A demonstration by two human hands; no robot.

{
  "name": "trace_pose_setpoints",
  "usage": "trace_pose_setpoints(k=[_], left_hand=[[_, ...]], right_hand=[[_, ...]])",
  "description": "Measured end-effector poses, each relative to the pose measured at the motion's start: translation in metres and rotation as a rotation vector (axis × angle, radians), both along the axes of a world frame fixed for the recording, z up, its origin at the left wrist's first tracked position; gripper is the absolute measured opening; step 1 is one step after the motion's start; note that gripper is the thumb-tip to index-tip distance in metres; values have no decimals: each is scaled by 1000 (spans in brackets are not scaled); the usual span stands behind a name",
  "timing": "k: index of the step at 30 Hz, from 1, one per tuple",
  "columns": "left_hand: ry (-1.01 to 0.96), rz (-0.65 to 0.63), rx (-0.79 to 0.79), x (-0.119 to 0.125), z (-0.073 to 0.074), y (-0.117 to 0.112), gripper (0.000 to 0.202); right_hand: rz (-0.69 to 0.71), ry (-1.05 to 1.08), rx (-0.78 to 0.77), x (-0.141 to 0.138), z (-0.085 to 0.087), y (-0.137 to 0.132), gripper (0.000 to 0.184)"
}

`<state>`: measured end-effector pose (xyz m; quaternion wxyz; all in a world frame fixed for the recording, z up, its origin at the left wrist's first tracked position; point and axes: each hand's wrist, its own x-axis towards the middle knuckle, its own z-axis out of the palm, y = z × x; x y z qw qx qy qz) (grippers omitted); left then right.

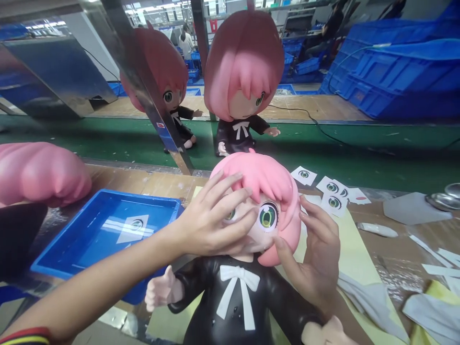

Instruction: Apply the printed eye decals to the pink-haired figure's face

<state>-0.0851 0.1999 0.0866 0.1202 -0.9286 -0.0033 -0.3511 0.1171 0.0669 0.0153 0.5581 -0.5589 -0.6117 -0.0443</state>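
A large pink-haired doll figure (237,292) in a black dress with a white bow is upright in front of me. My left hand (215,215) lies across its face with fingers spread, partly covering the eye on that side. The other eye, a green eye decal (268,217), is uncovered. My right hand (316,239) is at the right side of the head, thumb by the cheek and fingers apart along the hair edge. White cards printed with eyes (334,203) lie behind my right hand.
A blue tray (104,230) with water and an eye decal (134,227) stands left. Two similar figures (244,62) sit behind a metal post (143,86). A white-handled tool (377,230), cloths (431,311) and paper strips lie right. Blue crates (402,72) are stacked behind.
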Motion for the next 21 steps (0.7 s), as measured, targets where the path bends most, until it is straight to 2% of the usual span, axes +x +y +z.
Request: trace_pose_setpoints(k=[4, 8, 16, 21], left_hand=[[12, 36, 16, 5, 2, -1, 50], [72, 77, 41, 10, 6, -2, 67], [85, 111, 115, 16, 7, -1, 76], [91, 113, 199, 16, 11, -4, 62]], right_hand=[[57, 63, 8, 0, -7, -1, 66], [74, 69, 15, 0, -8, 0, 70], [50, -3, 10, 0, -2, 0, 64], [47, -15, 8, 0, 0, 0, 60]])
